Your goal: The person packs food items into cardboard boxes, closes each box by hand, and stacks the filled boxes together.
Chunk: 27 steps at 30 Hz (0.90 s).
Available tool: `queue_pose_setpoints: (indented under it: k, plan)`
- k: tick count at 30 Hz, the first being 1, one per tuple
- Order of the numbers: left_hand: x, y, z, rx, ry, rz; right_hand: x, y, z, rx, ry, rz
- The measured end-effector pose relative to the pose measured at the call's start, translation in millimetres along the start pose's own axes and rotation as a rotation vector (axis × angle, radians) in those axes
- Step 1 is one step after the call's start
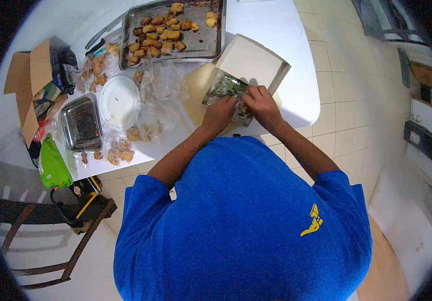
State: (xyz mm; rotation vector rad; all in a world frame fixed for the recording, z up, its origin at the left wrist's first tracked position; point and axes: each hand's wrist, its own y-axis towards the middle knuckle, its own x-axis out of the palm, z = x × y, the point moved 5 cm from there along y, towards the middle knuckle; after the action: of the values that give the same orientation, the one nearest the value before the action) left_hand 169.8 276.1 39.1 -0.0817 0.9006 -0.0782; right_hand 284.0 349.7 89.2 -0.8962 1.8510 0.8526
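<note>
A see-through plastic bag with dark green leafy contents lies at the table's front edge, partly over the open white cardboard box. My left hand has its fingers curled onto the near part of the bag. Just to its right, my right hand pinches the bag's right side with bent fingers. Both hands are close together, and the fingertips are partly hidden. What the leaves are, I cannot tell. Beneath the bag and box is a pale yellowish sheet or board.
A metal tray with browned fried pieces stands at the back. To the left are a white round lid or plate, a metal pan, plastic bags of food, a cardboard box and a green bag.
</note>
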Motion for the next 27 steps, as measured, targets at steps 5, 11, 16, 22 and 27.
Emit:
queue_pose_setpoints:
  k: [5,11,16,22,27]
  plan:
    - [-0.8,1.0,7.0,0.077,0.082,0.024,10.6,-12.0,2.9,0.044,0.057,-0.079]
    - [5.6,-3.3,8.5,0.227,0.124,0.114,38.5,-30.5,6.2,0.046,-0.081,-0.098]
    - [-8.4,-2.3,15.8,0.208,0.134,0.033,-21.4,-13.0,-7.5,0.166,0.184,-0.008]
    - [-83.3,33.9,-3.7,0.065,-0.092,0.556,-34.1,-20.8,72.9,0.782,0.200,0.404]
    - [-90.0,105.3,-51.5,0.053,0.072,0.587,19.3,-28.3,121.3,1.064,0.934,0.061]
